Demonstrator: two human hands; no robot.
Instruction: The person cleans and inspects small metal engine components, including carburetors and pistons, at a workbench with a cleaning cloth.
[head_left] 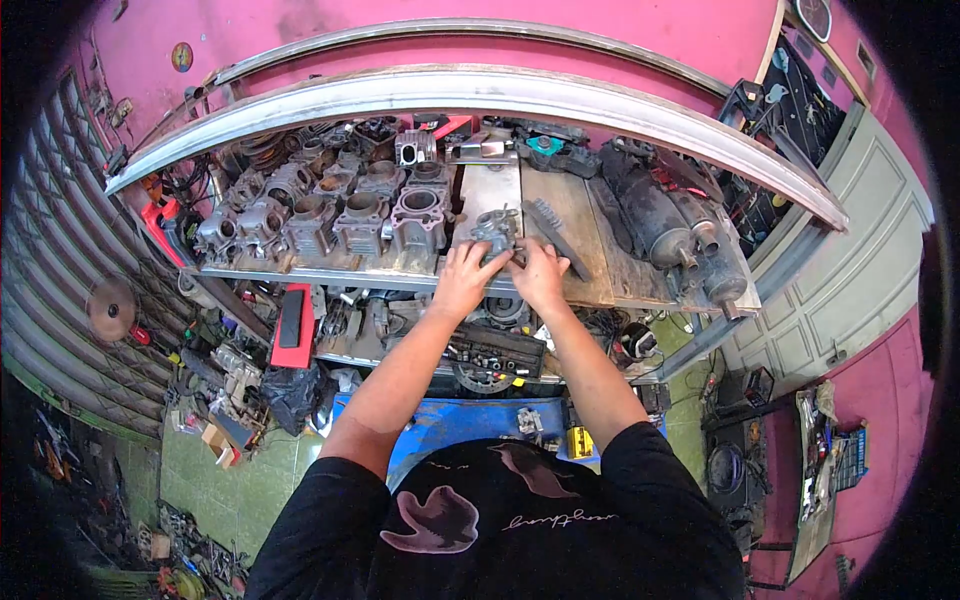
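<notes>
Both hands reach onto a metal shelf (330, 275). My left hand (465, 278) and my right hand (540, 272) close around a small grey metal engine part (497, 232), a carburetor-like casting, that rests on a steel plate (492, 190). The fingers of both hands touch the part's lower edge; much of its underside is hidden by them. A dark ribbed strip (556, 232) lies just right of the part.
Several grey engine cylinder blocks (340, 215) crowd the shelf's left half. Dark starter motors or mufflers (670, 225) lie at the right end. A lower shelf holds a black toolbox (497, 350) and a red case (293, 325). A blue table (450, 420) stands below.
</notes>
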